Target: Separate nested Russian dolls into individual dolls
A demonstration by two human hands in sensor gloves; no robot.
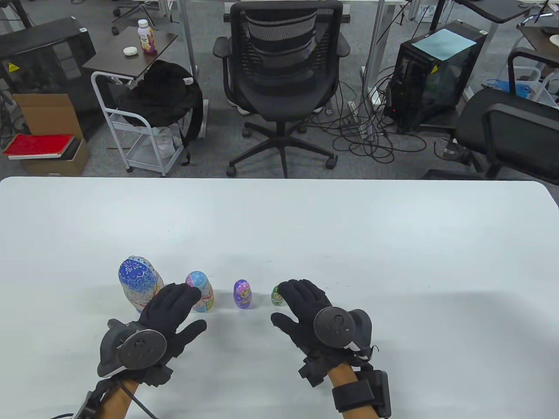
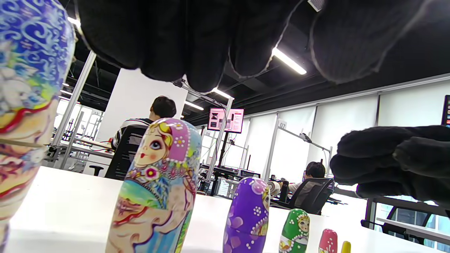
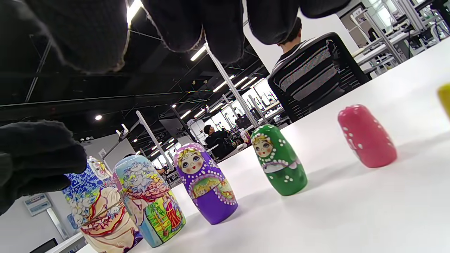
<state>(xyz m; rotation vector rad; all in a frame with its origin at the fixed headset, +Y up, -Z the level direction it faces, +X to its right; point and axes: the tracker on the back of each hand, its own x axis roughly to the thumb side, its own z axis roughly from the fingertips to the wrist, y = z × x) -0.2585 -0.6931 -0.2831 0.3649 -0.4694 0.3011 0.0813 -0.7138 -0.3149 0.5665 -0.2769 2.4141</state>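
Several dolls stand upright in a row near the table's front, largest at left. The big blue doll, the pink-and-cyan doll, the purple doll and the green doll show in the table view. The wrist views add a red doll and a small yellow one, hidden under my right hand from above. My left hand hovers open before the two largest dolls. My right hand hovers open over the smallest. Neither holds anything.
The white table stretches wide behind and to the right of the dolls. Beyond its far edge stand an office chair, a small cart and a computer tower.
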